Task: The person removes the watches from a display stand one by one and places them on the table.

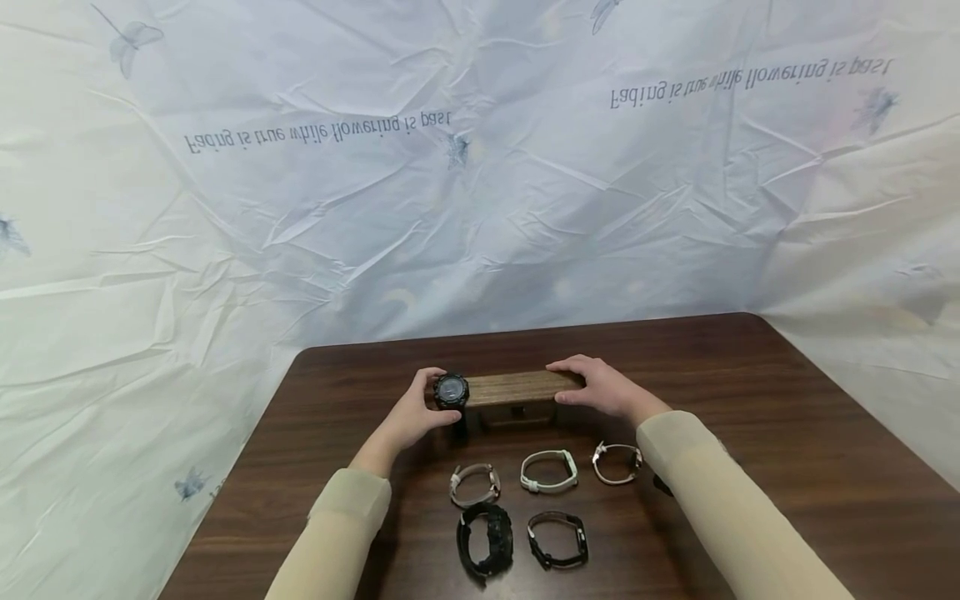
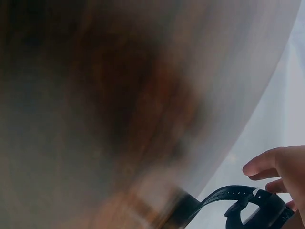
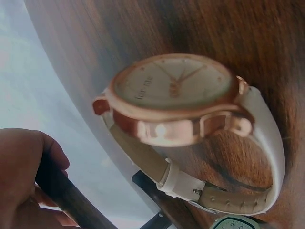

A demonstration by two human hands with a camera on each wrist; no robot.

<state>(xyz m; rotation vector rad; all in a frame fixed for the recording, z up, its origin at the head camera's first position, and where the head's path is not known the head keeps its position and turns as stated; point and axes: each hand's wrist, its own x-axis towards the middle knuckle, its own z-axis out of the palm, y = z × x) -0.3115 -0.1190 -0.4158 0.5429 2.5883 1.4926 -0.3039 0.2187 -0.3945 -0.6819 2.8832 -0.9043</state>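
Observation:
A wooden bar stand (image 1: 517, 387) stands on the dark wooden table (image 1: 787, 467). My left hand (image 1: 423, 408) grips a black watch (image 1: 451, 391) at the bar's left end; the left wrist view shows the black watch (image 2: 252, 210) by my fingers (image 2: 267, 164). My right hand (image 1: 600, 387) holds the bar's right end, seen as the dark bar (image 3: 66, 193) in the right wrist view. In front of the stand lie a pinkish watch (image 1: 475, 484), a pale green watch (image 1: 549, 470), a white rose-gold watch (image 1: 617, 462), and two black watches (image 1: 486, 539) (image 1: 557, 539). The white rose-gold watch (image 3: 186, 119) fills the right wrist view.
A creased white printed sheet (image 1: 480, 167) hangs behind and beside the table. The table's back edge (image 1: 525, 332) runs just beyond the stand. Bare tabletop lies to the left and right of the watches.

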